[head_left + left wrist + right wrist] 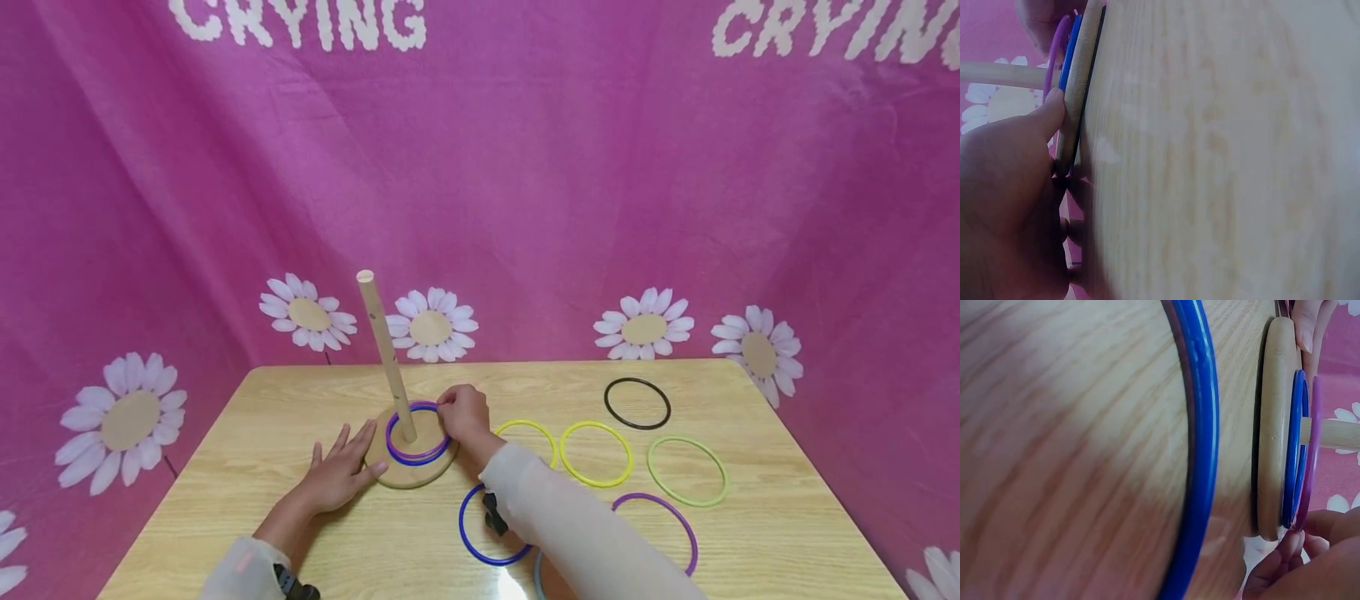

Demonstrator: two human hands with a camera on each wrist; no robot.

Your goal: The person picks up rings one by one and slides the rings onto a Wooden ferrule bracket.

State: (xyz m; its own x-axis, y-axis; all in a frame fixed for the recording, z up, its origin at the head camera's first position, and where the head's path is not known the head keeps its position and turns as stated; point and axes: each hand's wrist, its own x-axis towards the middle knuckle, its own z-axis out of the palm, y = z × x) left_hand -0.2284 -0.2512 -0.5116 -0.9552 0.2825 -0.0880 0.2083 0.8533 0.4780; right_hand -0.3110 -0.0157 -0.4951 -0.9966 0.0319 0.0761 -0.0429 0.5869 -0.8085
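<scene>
The right hand [467,418] pinches the purple ring [1315,450] at about two o'clock on its rim, while the left hand [337,477] grips nothing, its fingers spread against the edge of the wooden base [408,478] near nine o'clock. The purple ring goes around the pole [386,348], a bit tilted, just over a blue ring [1292,456]. It looks light, smooth and stiff, maybe a little slippery, so a gentle pinch on its thin outer edge, away from the pole, should hold it well.
</scene>
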